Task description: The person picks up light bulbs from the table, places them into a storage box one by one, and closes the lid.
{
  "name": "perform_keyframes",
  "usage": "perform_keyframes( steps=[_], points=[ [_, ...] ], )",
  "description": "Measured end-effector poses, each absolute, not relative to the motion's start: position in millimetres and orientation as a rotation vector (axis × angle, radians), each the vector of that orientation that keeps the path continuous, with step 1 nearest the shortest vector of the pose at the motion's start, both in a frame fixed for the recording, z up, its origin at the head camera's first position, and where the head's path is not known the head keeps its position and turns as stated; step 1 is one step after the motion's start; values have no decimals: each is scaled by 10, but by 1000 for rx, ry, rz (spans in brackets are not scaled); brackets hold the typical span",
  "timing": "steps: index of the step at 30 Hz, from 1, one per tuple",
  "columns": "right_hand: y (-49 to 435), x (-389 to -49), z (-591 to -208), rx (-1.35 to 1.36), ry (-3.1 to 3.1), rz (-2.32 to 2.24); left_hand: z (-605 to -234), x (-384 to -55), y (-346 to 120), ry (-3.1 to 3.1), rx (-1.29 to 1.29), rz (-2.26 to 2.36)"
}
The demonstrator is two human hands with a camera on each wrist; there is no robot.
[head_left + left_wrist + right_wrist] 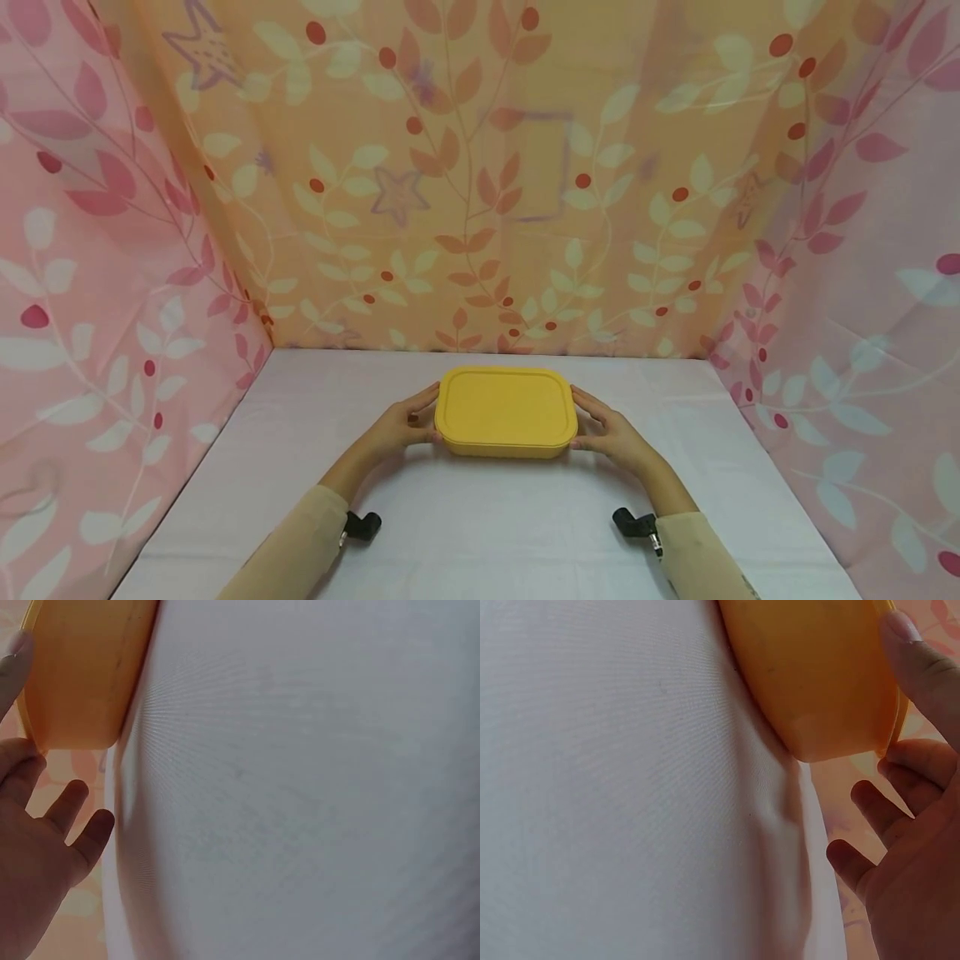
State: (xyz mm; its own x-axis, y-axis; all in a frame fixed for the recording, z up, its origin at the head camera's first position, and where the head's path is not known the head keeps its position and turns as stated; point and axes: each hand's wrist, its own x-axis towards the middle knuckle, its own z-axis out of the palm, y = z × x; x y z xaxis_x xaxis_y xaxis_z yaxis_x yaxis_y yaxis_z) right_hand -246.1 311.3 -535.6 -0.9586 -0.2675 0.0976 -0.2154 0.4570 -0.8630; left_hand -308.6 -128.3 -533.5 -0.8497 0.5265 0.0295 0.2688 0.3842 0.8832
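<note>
A yellow rectangular lidded box (506,408) with rounded corners sits on the white-covered table, its lid on top. At its left end, my left hand (397,423) grips it with the thumb by the front corner and the forefinger by the back one. My right hand (617,432) holds the opposite end in the same way. The left wrist view has the box's side wall (90,675) close up, thumb and forefinger at the lid's rim and other fingers spread off it. Likewise, in the right wrist view, thumb and forefinger meet the rim (901,724). The box's inside is hidden by the lid.
White cloth (495,525) covers the table. An orange leaf-patterned curtain (465,183) hangs behind its far edge, with pink patterned curtains (97,250) at both sides. Small black wrist cameras (363,527) stick out from both sleeves (300,542).
</note>
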Motion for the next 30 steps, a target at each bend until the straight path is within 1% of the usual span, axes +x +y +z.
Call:
perform_keyframes(
  steps=[10, 19, 24, 30],
  points=[
    [3106, -2448, -5350, -443, 2638, -1527, -5385, -3082, -1291, 2388, 719, 1466],
    [3091, -2417, -5318, -420, 2674, -1472, -5325, -3035, -1270, 2418, 719, 1445],
    [3073, -2366, -5293, -390, 2711, -1453, -5292, -2993, -1257, 2426, 677, 1447],
    [3025, -2274, -5329, -421, 2803, -1462, -5291, -2934, -1238, 2466, 624, 1466]
  ],
)
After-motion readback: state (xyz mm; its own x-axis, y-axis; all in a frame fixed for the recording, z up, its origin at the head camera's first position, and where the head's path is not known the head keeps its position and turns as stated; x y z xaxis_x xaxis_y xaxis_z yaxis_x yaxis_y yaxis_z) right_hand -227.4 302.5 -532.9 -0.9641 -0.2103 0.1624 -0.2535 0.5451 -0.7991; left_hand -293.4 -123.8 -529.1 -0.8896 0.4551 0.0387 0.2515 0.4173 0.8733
